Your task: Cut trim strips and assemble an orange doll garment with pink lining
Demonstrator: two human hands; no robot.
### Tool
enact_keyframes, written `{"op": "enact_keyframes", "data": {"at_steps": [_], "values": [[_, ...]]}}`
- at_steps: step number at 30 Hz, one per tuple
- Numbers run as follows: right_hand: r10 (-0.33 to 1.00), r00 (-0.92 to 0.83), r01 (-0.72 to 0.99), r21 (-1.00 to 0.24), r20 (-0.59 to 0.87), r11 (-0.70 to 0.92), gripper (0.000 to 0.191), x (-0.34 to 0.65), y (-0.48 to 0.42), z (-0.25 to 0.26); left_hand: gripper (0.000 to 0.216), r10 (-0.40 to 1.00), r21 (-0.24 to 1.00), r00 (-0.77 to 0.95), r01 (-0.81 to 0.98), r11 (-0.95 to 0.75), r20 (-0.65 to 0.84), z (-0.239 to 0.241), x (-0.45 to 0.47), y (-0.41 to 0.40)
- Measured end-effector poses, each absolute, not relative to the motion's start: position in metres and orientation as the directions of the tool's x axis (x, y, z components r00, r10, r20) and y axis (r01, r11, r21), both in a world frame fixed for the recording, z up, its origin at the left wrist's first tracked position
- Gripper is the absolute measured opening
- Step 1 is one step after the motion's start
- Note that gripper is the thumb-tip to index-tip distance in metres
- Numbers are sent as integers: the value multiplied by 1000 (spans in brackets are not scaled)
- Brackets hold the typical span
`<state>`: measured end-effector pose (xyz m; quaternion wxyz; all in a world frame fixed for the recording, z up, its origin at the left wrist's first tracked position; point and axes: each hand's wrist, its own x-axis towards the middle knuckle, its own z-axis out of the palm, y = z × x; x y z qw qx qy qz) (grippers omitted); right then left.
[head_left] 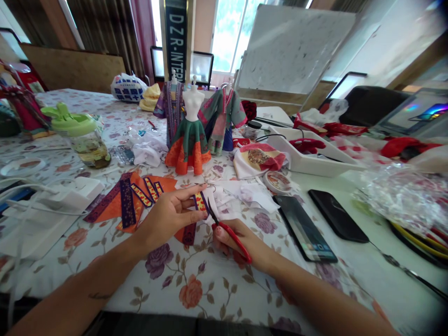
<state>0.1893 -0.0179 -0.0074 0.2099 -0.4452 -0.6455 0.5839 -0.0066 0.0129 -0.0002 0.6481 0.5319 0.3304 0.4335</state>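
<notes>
Forearms (70, 298) cut off at frame bottom; left hand (168, 219) pinching purple-yellow trim (200, 201), right hand (233, 235) clenching red scissors (241, 248), loops hidden.

Observed red handles on the scissors (235, 239); the ribbon (200, 201) was purple with a yellow-and-red pattern; the bench cloth (206, 291) was white, printed with purple and orange roses.

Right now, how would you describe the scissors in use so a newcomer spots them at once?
Start at the floral tablecloth. There the right hand grips small red-handled scissors, set apart by their dark blades pointing at the purple-and-yellow ribbon trim in the left hand.
</notes>
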Motion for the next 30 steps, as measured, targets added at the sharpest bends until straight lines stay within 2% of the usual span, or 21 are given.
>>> {"op": "enact_keyframes", "data": {"at_steps": [10,16,19,30], "values": [[829,-514,287,-955,-220,-76,61,187,-21,-4,61,927,973,371,-228,35,53,-4,-3,9],[845,-495,270,-960,-204,-73,61,185,-20,-9,51,958,992,272,-107,-64,92,-5,-5,11],[849,-499,278,-960,-171,-30,60,187,-19,-16,51,966,996,246,-71,-61,77,-5,-6,12],[837,-512,295,-955,-194,-40,59,189,-18,-18,52,962,988,268,-153,-19,60,-3,-5,10]]}}
